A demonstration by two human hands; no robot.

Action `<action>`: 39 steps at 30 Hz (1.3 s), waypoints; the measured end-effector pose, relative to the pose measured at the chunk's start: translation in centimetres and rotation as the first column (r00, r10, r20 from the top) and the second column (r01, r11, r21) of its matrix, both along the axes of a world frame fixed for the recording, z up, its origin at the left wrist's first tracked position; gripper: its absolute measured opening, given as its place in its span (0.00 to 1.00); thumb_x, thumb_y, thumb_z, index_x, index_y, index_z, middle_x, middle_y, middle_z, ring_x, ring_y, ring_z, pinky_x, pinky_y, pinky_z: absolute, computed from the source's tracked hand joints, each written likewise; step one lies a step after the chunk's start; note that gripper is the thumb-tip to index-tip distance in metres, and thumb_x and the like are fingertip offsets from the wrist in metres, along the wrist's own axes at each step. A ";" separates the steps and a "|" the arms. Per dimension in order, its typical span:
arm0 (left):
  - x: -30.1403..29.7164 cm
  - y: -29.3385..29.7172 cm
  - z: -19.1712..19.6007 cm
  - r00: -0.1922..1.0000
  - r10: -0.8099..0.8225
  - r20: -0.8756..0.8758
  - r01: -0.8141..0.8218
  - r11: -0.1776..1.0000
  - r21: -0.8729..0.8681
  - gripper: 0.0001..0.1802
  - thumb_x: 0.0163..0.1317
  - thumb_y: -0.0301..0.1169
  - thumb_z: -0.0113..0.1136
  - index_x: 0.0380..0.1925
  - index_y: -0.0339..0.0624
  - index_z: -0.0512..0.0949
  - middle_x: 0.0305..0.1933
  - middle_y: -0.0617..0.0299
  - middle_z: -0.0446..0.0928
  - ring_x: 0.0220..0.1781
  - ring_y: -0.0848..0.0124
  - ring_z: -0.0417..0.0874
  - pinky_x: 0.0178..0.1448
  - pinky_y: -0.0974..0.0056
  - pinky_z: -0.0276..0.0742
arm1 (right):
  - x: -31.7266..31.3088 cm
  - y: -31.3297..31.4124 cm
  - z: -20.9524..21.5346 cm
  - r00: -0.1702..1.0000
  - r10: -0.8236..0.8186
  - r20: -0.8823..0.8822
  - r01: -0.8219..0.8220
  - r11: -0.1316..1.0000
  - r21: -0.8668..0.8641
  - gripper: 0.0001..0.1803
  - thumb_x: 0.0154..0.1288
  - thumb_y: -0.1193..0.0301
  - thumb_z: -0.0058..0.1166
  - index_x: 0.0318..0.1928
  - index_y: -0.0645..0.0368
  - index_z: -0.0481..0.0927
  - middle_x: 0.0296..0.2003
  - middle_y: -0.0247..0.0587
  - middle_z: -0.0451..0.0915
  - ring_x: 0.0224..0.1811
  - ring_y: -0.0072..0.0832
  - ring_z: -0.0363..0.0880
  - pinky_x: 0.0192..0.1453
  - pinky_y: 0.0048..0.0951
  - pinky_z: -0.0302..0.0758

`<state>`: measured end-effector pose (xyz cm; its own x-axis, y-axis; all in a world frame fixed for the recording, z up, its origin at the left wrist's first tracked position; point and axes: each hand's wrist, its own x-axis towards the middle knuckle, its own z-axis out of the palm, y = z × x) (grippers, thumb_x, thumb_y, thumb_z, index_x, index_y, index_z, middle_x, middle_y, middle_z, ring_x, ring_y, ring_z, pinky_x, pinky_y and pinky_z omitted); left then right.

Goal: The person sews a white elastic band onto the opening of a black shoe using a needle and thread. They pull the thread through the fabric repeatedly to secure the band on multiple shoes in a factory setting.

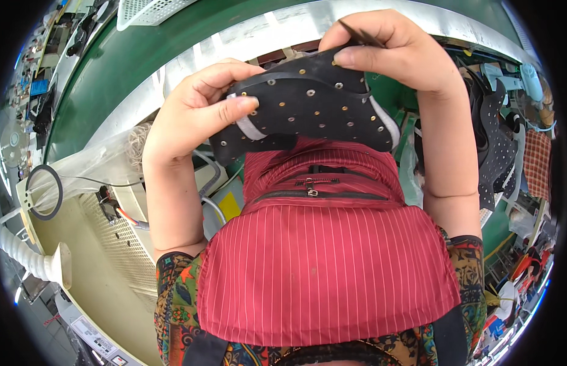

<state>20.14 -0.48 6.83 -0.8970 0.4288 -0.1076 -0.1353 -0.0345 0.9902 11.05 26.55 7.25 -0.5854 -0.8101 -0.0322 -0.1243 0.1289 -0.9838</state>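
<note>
A black studded shoe upper [323, 100] is stretched between my two hands in front of my chest. Rows of small gold and silver metal studs dot it, and pale grey strips line its two side edges. My left hand [201, 110] pinches its left end, thumb on the studded face and fingers behind. At the upper right corner my right hand [387, 52] grips it between thumb and fingers. A thin dark pointed piece [359, 35] sticks up between those right fingers; whether it belongs to the upper cannot be told.
Beyond my hands runs a green work surface [192, 36] with a metal edge and a white basket [150, 11]. Left stand a cream machine housing [106, 274], a white hose [30, 259] and a black ring [44, 192]. More studded black pieces [497, 146] hang at right.
</note>
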 end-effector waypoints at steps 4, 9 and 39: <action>-0.4 0.4 -1.1 0.994 0.113 -0.011 -0.113 0.993 -0.024 0.11 0.61 0.27 0.58 0.41 0.30 0.78 0.40 0.65 0.77 0.43 0.77 0.76 0.49 0.72 0.71 | -0.5 -0.9 2.4 0.985 0.010 0.171 -0.010 1.000 -0.003 0.07 0.62 0.75 0.56 0.37 0.66 0.78 0.24 0.31 0.77 0.26 0.13 0.69 0.30 0.19 0.68; -1.3 1.0 -3.4 0.926 0.352 0.139 -0.367 0.924 0.108 0.11 0.62 0.26 0.58 0.42 0.32 0.78 0.38 0.62 0.79 0.38 0.77 0.79 0.43 0.73 0.75 | -2.9 -3.3 4.7 0.887 -0.004 -0.462 0.141 0.954 0.264 0.07 0.57 0.74 0.57 0.32 0.66 0.79 0.21 0.40 0.76 0.24 0.24 0.74 0.30 0.25 0.71; -4.6 -2.9 -9.7 0.820 0.399 0.409 -0.487 0.862 0.136 0.07 0.63 0.28 0.54 0.38 0.38 0.78 0.33 0.67 0.78 0.32 0.80 0.77 0.38 0.75 0.73 | -10.0 -7.6 -10.0 0.682 -0.089 -0.726 0.498 0.783 0.372 0.21 0.50 0.58 0.65 0.40 0.58 0.77 0.39 0.39 0.76 0.41 0.38 0.78 0.45 0.36 0.75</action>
